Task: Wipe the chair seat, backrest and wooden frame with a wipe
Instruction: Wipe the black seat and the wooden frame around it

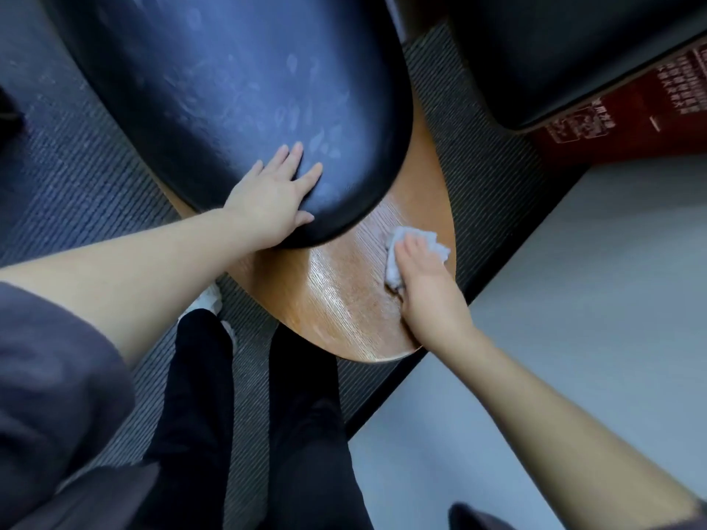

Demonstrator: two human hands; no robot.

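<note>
Pressing crumpled white wipe (395,266) onto wet-streaked wooden frame (344,304) with right hand (425,279), fingers (414,247) laid straight over it, near frame's right edge. Resting left hand (272,198) flat on black cushion (229,93), fingers spread, gripping nothing. Standing on grey ribbed carpet (95,154); red printed box (631,109) at upper right.

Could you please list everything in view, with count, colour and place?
cushion: one, black, upper centre.
wooden frame: one, brown, centre.
wipe: one, white, on the wooden frame under the right hand.
box: one, red, upper right.
dark object: one, black, top right.
carpet: one, grey striped, left.
floor: one, pale grey, right.
shoe: one, white, on the carpet.
legs: two, black trousers, bottom centre.
left hand: one, on the cushion.
right hand: one, pressing the wipe.
</note>
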